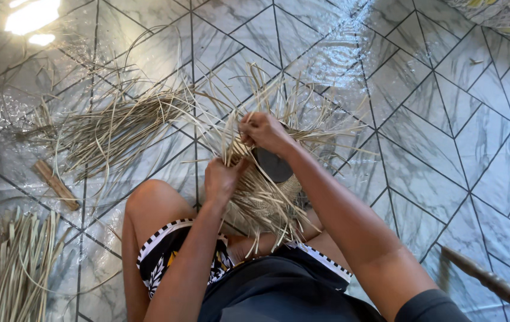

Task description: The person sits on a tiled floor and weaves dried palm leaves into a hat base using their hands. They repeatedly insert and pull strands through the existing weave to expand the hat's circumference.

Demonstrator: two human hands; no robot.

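At mid-frame, over the lap, the left hand (222, 177) and right hand (265, 131) each keep a grip clamped on strands of the half-woven straw piece (270, 197); hold them taut, crossing them evenly.

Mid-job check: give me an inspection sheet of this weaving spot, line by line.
Surface: glossy marble-pattern tiled floor, glare at top left.
Job's things: half-woven straw basket on the lap, loose strands fanning out, a dark form inside.
Clutter: pile of dry palm strips on the left; second bundle at lower left; small wooden stick.
Grippers: left hand grips strands; right hand pinches strands above.
Cables: nothing seen.
Surroundings: wooden pole at lower right; patterned cloth at top right.
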